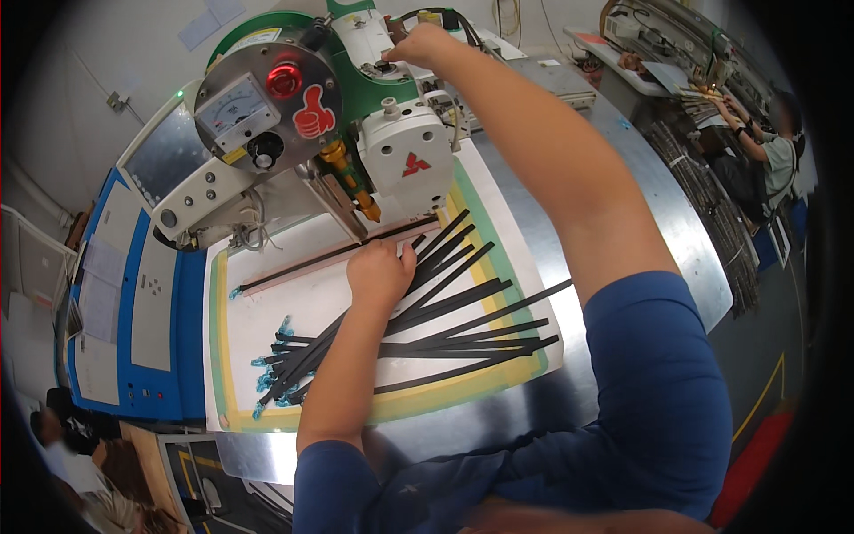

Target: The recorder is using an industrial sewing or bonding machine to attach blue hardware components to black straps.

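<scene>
Fingers curled and bunched downward, the left hand [381,271] sits over a white board [253,325] bordered with green and yellow tape; I cannot tell whether it pinches anything, since the knuckles hide the tips. Nearest the camera, a shiny metal table [569,392] carries that board, and a loose fan of flat black strips [471,298] with crumpled pale-blue ends lies across it, crossing behind the left forearm [342,374]. At the far side of the left hand, a single black strip [294,270] lies along a pinkish band [320,268], slanting from near left to far right.

Beyond it I see a green-and-white machine [405,160] with a gold-coloured metal nozzle [351,182] pointing down and a round grey panel [302,67] bearing a dial and a red button. The right hand [418,49] reaches to the machine's far upper part, fingers bent; I cannot make out what they touch or hold. Farther right, a co-worker [778,160] has hands at another bench.

As I judge it, one strip is laid in place; the fan is either waiting or finished, and nothing I see settles which. The left hand covers part of the band, the overlaps prevent a sure count, and the lens's dark rim cuts off the surroundings.
</scene>
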A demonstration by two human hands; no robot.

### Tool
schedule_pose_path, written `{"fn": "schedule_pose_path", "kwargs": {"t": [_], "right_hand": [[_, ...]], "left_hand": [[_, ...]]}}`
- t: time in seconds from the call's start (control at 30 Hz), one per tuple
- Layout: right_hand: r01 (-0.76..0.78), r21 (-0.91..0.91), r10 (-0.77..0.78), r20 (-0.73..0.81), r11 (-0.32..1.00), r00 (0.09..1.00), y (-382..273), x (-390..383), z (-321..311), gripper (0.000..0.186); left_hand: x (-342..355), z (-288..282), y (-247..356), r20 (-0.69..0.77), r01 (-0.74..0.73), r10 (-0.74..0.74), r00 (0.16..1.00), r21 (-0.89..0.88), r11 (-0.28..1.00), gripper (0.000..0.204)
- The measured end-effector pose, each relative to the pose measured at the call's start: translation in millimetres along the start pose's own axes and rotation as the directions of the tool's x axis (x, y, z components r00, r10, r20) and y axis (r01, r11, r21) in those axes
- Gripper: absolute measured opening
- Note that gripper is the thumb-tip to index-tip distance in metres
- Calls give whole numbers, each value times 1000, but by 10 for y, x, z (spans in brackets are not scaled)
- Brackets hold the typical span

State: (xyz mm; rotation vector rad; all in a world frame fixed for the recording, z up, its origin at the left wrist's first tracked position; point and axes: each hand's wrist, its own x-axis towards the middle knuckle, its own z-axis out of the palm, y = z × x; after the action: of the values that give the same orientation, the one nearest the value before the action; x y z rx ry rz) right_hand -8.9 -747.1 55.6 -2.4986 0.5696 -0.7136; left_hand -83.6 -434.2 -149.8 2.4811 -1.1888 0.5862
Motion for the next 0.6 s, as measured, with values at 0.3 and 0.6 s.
{"fn": "schedule_pose_path", "kwargs": {"t": [0.3, 0.6], "right_hand": [[-24, 360, 133, -282, 933, 950, 784, -893, -174, 57], [-147, -123, 173, 246, 981, 954, 1747, -2918, 283, 32]], "left_hand": [[2, -1305, 66, 502, -71, 188, 844, -243, 967, 35], [-772, -837, -3339, 214, 376, -430, 877, 252, 892, 56]]}}
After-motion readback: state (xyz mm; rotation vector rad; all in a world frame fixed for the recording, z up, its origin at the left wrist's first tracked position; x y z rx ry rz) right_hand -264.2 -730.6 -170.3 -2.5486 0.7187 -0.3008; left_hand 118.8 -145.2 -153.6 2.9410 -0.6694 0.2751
